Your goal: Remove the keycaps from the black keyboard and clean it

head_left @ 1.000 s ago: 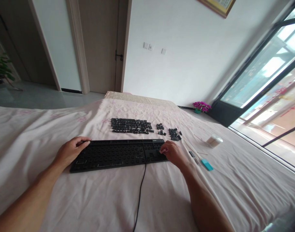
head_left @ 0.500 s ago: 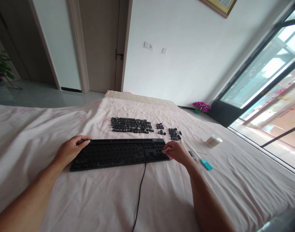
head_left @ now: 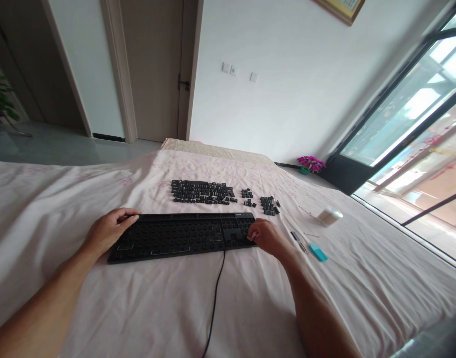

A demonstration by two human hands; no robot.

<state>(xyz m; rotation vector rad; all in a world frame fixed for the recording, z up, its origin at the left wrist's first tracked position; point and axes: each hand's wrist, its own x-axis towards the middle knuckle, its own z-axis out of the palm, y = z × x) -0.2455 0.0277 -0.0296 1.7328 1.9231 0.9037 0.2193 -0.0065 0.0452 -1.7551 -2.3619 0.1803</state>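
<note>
A black keyboard [head_left: 168, 237] with its keycaps off lies on the pale pink sheet, its bare key posts showing. My left hand [head_left: 110, 229] grips its far left corner, thumb on top along the edge. Over the number pad at the right end, my right hand [head_left: 265, 236] is closed with its fingertips pressed together. Something small and whitish shows at those fingertips, too small to name. Behind the keyboard lie the loose black keycaps [head_left: 203, 192], grouped in a large block, with smaller clusters [head_left: 268, 205] to the right.
Right of my right hand lie a thin dark-handled tool [head_left: 295, 236], a turquoise brush-like piece [head_left: 318, 251] and a clear tub of cotton swabs [head_left: 330, 216]. The keyboard's black cable [head_left: 215, 303] runs toward me across the bed sheet [head_left: 156, 308].
My right hand has shifted slightly left over the number pad, its fingers still closed. My left hand stays on the keyboard's corner.
</note>
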